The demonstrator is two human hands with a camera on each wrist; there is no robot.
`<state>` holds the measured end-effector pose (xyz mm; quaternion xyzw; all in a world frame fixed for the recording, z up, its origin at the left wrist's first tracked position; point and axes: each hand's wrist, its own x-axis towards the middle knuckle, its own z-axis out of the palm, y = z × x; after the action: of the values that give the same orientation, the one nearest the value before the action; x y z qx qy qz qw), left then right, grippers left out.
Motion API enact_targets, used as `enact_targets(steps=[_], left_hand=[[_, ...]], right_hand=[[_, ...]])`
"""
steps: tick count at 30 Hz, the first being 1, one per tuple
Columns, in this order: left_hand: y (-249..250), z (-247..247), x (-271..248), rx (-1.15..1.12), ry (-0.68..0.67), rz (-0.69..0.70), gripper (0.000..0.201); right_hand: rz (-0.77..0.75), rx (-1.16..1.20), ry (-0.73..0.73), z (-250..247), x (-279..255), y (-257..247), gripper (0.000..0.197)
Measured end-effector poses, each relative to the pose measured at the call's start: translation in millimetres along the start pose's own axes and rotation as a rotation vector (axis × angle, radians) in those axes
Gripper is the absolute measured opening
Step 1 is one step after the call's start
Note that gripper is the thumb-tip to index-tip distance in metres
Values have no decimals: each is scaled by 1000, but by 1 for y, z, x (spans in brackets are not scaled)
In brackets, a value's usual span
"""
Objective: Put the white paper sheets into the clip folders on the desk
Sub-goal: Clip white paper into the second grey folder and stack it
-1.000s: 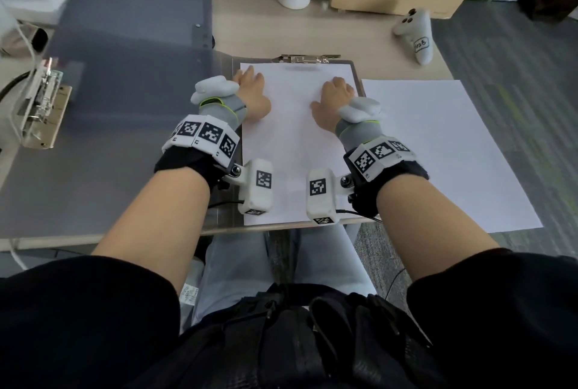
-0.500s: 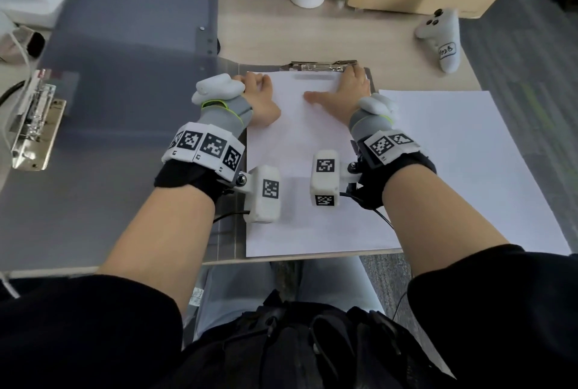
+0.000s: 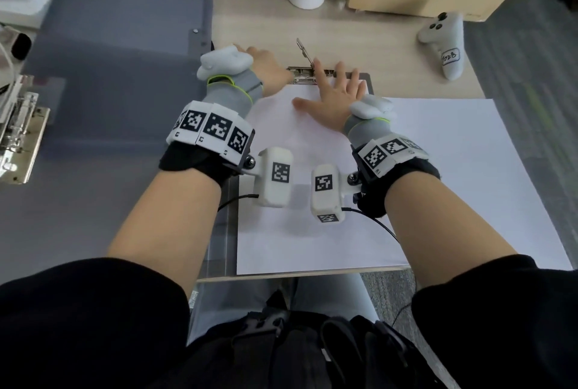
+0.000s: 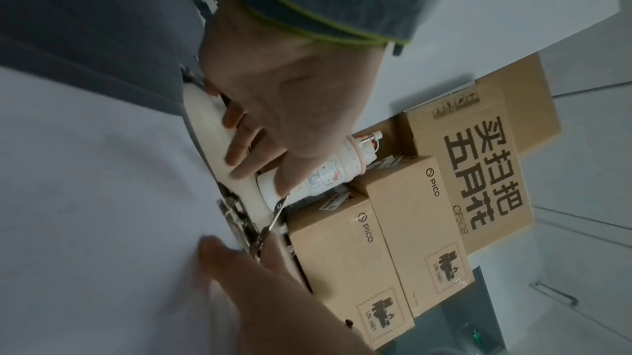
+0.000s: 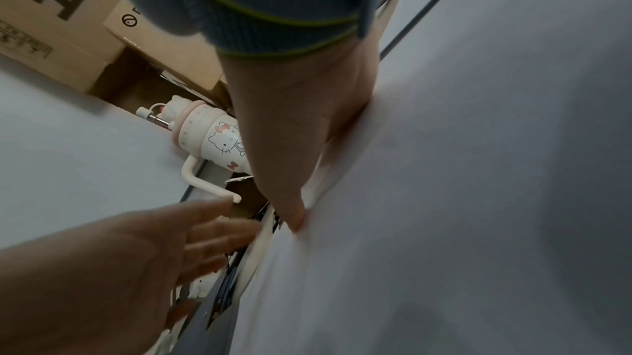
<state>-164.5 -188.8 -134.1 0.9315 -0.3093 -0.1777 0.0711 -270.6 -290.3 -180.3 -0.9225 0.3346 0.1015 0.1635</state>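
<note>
My right hand (image 3: 336,97) lies flat with its fingers spread, pressing the top of the white paper sheet (image 3: 312,201). The sheet lies in the open clip folder (image 3: 223,232), right under my palm. Just past my fingertips is the metal clip (image 3: 301,74), and its thin lever (image 3: 305,50) sticks up. My left hand (image 3: 266,68) sits beside the clip, fingers bent down onto the desk (image 3: 266,29); I think it holds nothing.

To do this step well, I should keep the sheet still and straight, its top edge tucked under the clip, then push the lever down.

More paper (image 3: 469,169) waits beside my right wrist.

The head view shows the whole sheet. The left wrist view shows my left fingers (image 4: 239,150) touching the desk by the clip (image 4: 239,223), which the head view hides.
</note>
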Motion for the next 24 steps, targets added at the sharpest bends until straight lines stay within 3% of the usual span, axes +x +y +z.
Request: enact_targets(steps=[3, 6, 10, 18, 24], left_hand=[[8, -1, 9, -407, 241, 59, 36], [16, -3, 11, -578, 361, 125, 29], [22, -3, 12, -585, 408, 156, 23], [6, 10, 13, -531, 505, -32, 17], [-5, 17, 18, -328, 424, -25, 16]], right_hand=[[-4, -5, -14, -2, 0, 0, 82], [-14, -1, -8, -2, -1, -3, 82], [-13, 9, -6, -3, -2, -3, 82], [-18, -17, -25, -1, -2, -2, 81], [-16, -20, -29, -1, 0, -3, 80]])
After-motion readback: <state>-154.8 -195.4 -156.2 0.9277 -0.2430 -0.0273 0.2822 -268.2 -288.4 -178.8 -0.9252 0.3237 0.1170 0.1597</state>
